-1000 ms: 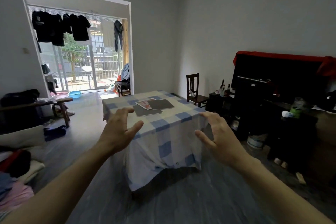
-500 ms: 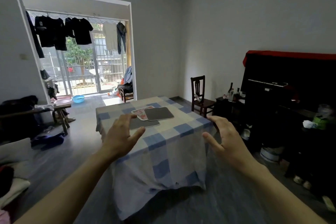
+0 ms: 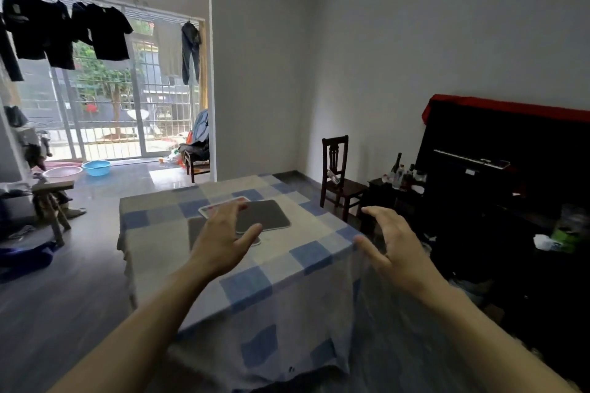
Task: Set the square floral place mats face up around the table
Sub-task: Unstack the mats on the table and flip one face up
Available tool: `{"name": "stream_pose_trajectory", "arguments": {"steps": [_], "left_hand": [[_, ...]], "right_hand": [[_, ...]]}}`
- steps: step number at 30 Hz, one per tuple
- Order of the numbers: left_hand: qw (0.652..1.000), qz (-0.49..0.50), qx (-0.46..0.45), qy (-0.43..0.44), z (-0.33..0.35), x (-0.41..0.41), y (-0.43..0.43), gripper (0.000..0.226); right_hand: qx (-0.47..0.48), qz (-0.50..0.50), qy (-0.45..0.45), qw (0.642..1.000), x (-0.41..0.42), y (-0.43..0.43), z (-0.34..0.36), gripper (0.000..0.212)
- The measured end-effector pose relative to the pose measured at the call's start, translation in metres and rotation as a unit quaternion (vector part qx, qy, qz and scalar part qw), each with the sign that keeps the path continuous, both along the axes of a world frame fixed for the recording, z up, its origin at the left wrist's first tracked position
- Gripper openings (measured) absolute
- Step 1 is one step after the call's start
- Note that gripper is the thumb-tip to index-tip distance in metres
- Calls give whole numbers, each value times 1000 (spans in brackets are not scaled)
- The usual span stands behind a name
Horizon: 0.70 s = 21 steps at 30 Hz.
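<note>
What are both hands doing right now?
Left hand: open, holding nothing.
Right hand: open, holding nothing.

Table (image 3: 319,348) recorded in centre of frame, fully covered by a blue and beige checked cloth (image 3: 255,287) draped down over the near sides. Three square mats noted on the cloth, grouped in the upper middle of the tabletop and overlapping. Dark grey mat (image 3: 265,215) seen plain side up, right of the group. Patterned mat (image 3: 223,205) seen at upper left, red and white print showing, partly covered. Third mat (image 3: 194,230), dark, noted at lower left, partly hidden
</note>
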State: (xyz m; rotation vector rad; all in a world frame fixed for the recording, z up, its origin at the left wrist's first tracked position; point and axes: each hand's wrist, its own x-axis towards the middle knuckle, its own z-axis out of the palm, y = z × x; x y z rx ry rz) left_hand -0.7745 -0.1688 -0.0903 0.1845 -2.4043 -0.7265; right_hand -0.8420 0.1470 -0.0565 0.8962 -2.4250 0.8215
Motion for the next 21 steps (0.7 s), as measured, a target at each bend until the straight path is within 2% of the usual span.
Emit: {"name": "stream_pose_trajectory", "arguments": {"steps": [3,11,21], "left_hand": [[1000,-9,17,-7,-9,-41,-8,50],[999,-23,-13,-42,-28,-156,-2,53],[998,-45,-22,-45,-22,-346,97,53]], "right_hand": [[-3,-4,-18,1000,-41,-11,-5,58],[-25,-20,-29,999,-154,-8,-21,59],[-50,-7,-50,997,-326,77,-30,60]]}}
